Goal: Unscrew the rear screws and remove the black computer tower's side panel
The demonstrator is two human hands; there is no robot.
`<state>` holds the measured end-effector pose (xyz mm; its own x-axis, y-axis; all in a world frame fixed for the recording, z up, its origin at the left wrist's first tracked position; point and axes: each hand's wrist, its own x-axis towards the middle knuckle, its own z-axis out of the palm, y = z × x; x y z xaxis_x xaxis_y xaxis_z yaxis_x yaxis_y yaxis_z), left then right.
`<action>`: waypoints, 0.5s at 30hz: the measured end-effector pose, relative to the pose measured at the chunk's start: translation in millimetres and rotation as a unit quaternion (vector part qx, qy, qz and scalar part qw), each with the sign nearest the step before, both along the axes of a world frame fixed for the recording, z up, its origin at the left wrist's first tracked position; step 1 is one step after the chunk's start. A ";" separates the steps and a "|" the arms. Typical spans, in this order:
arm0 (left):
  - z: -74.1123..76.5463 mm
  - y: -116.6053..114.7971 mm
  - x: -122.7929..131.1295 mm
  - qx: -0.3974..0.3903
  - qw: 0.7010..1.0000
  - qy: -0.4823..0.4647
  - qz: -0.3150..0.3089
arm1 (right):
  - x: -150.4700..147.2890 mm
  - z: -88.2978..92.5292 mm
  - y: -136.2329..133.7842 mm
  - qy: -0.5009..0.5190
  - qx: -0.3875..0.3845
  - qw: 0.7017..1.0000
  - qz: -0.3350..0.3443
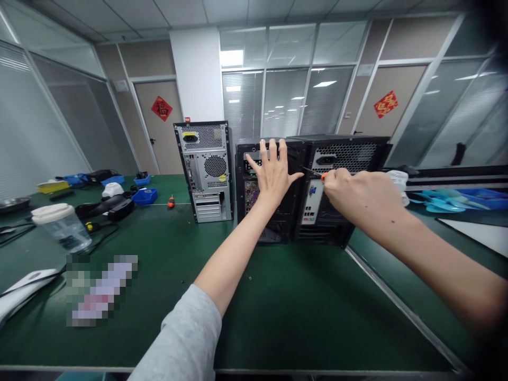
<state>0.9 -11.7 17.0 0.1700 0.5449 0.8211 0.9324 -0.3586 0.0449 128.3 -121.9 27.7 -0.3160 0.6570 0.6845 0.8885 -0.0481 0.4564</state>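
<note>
The middle computer (286,214) stands on the green desk (297,317), its back towards the person. The left grip (273,177) is released, fingers spread against that back. To the right of the middle computer, the right grip (351,191) is clenched around an orange-handled screwdriver (324,176), its tip at the middle computer's right edge; contact cannot be told. A silver computer (210,182) stands left of the middle computer, a black computer (331,214) just right of it.

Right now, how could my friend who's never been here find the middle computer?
On the green table, look between the silver computer and the black computer at the right. The middle computer is black too, but only it has the left hand spread over its back.
</note>
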 end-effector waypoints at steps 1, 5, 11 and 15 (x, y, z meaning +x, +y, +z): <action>-0.2 0.2 0.0 0.002 1.000 0.000 0.000 | -0.8 1.2 -0.9 -0.004 -0.004 1.000 -0.005; -1.5 1.7 0.2 0.009 1.000 -0.004 -0.004 | -4.7 6.2 -4.6 0.006 -0.038 0.998 -0.042; -3.5 4.2 0.8 0.026 1.000 -0.010 -0.010 | -9.0 10.8 -7.3 0.040 -0.092 0.990 -0.100; -3.6 4.0 0.8 0.022 1.000 -0.009 -0.006 | -13.9 8.7 -8.8 0.042 -0.095 0.988 -0.115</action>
